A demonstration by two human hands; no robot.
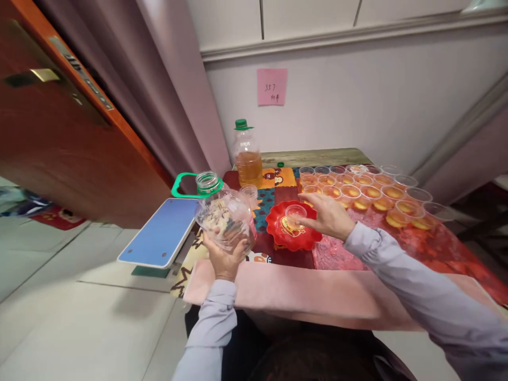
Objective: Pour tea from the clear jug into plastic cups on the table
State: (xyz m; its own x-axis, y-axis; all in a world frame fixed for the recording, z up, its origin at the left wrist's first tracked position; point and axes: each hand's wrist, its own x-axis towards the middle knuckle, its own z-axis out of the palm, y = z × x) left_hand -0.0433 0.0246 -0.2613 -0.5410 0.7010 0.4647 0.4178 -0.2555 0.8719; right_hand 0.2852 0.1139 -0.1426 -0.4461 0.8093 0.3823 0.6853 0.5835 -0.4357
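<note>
My left hand [226,258] is wrapped round the lower part of a big clear plastic jug [226,214], which is tilted. Its mouth is uncapped and a green carry handle [184,184] sits at its neck. Over a red scalloped plate [275,235] with a gold print, my right hand [327,214] grips a small clear plastic cup [296,212] between thumb and fingers. Whether the cup touches the plate I cannot tell. Just beyond the jug stands another clear cup [249,194].
A capped jug of amber liquid [249,166] stands at the back, with a green cap [281,164] on the table beside it. Rows of cups with yellow liquid [371,193] fill the right side. A blue-topped stool [161,230] is at the left, near a wooden door [79,132].
</note>
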